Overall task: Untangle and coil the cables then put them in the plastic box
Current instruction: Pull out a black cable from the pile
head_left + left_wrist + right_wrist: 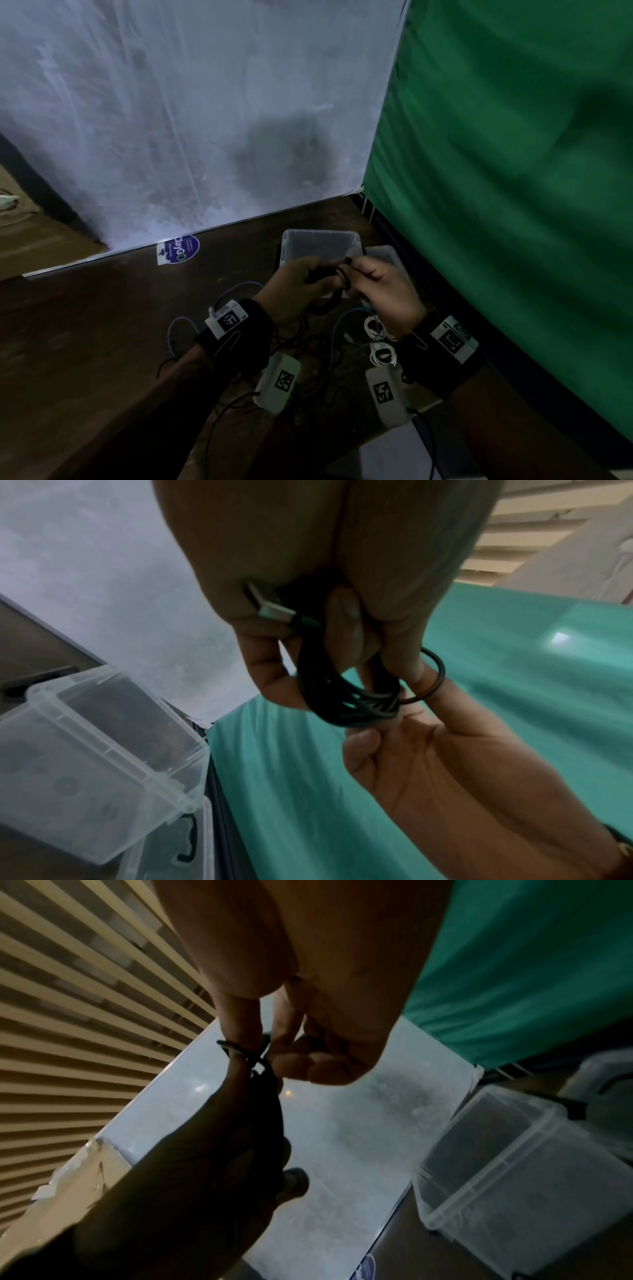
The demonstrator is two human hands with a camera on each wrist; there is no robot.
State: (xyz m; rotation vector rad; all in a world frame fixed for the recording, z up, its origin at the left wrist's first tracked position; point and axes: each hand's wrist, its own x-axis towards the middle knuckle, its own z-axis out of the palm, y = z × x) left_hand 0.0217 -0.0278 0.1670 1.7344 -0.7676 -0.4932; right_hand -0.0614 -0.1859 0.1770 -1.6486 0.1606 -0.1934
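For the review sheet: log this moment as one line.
stage: coiling | left hand: grips black cable coil | right hand: pinches its loop | plastic box: open, looks empty | blue and white cables: on table

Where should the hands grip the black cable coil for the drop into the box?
Probably across the bunched strands of the black cable coil, where the left hand already pinches it; come from above, since the plastic box opens upward.

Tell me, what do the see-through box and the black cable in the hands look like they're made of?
The box looks like clear, slightly frosted hard plastic: the dark table shows through its walls. The cable seems to have a smooth rubbery black jacket, bending into tight loops; its plug looks like shiny metal.
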